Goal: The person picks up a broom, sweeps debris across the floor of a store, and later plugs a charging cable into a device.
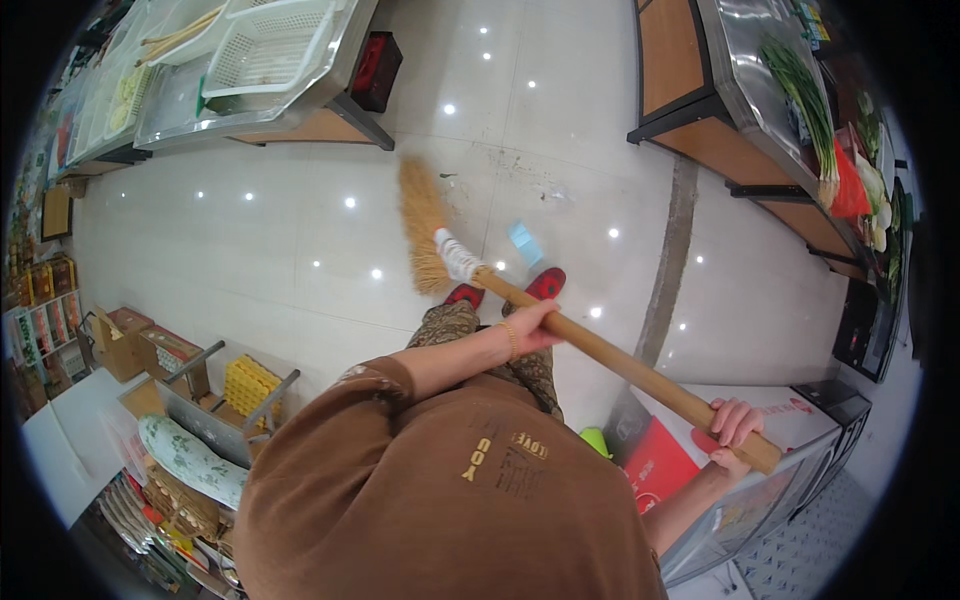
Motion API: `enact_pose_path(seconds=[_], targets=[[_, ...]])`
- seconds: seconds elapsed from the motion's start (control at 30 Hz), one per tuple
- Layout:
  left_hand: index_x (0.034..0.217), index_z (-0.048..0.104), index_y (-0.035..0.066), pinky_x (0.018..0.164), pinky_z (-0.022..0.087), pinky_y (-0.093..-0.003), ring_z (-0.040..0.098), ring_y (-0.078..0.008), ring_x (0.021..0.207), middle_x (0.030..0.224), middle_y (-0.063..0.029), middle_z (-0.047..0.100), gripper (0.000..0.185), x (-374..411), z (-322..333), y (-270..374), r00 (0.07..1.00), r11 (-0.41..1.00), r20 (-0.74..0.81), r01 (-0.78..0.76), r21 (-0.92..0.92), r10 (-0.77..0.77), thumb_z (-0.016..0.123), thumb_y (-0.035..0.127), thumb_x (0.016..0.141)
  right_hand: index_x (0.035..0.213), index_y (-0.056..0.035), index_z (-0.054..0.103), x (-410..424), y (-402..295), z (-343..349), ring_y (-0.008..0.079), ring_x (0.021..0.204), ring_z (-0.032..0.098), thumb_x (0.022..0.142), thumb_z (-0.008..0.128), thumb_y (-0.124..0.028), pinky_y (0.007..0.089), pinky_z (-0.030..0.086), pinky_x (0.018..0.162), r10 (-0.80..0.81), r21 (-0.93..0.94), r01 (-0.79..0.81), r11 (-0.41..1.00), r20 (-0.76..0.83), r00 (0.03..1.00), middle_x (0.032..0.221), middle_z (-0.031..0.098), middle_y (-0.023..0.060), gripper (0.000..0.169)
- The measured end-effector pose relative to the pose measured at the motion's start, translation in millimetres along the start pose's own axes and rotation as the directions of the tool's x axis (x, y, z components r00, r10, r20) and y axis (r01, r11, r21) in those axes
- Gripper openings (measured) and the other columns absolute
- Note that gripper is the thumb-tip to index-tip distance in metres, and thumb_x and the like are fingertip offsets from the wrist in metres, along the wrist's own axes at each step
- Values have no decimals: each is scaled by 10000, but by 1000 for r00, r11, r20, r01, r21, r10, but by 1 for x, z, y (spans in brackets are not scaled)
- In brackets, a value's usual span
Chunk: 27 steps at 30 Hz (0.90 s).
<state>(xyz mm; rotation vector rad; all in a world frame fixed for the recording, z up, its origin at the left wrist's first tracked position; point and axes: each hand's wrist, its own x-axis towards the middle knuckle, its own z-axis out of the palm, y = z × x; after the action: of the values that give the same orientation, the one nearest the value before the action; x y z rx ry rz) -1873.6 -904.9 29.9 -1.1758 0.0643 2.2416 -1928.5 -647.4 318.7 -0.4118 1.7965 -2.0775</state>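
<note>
Both my hands grip a straw broom by its thick wooden handle (622,361), which slants across my body. My left hand (530,328), with a gold bracelet at the wrist, holds the lower part of the handle. Near the top end, my right hand (733,433) is wrapped around it. The broom's straw head (421,225) lies over the tiled floor ahead of my left foot, slightly blurred, with white binding (456,255) at its neck. A light blue sheet (526,244), maybe a face mask, rests before my right shoe. Dirt and small scraps (553,195) are scattered beyond it.
A display counter with white plastic baskets (270,49) stands ahead left, a dark red box (376,71) beside its leg. On the right, a metal-topped stand (750,82) bears green onions (806,105). A glass-sided case (739,517) is close at my right; cartons (124,341) are at left.
</note>
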Motion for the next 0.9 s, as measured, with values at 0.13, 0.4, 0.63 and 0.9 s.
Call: enact_pose_path(seconds=[0.13,0.4,0.63,0.9], targets=[[916,500,62,905,479,-449,558,-237,942,917,-81,537,153,-25,5,21,976,976,-185,-149,-161,118,605,80,806,648,-123,488,67,23,-29,211,707,575,554,797,0,443,426,873,92,108,-120,987,234,968,652,566,14,346],[829,475,79,722,538,-399,573,-242,704,766,-53,529,133,42,-85,1,917,885,-374,-287,-366,143,554,132,736,710,-61,476,169,81,-34,207,793,537,694,707,51,397,428,875,331,63,-497,865,672,662,738,530,34,257],[802,437,61,824,496,-431,526,-268,757,797,-110,493,147,178,88,8,953,865,-262,-255,-433,150,543,98,706,735,-54,496,228,15,-141,199,826,532,677,649,76,402,406,884,325,-74,-328,942,457,828,769,538,56,208],[703,463,109,734,531,-374,566,-191,678,703,-36,516,114,216,263,128,910,903,4,-410,-125,414,565,160,710,740,-79,427,294,-54,-134,203,825,531,630,588,127,432,368,971,75,-415,84,906,351,933,753,497,41,283]])
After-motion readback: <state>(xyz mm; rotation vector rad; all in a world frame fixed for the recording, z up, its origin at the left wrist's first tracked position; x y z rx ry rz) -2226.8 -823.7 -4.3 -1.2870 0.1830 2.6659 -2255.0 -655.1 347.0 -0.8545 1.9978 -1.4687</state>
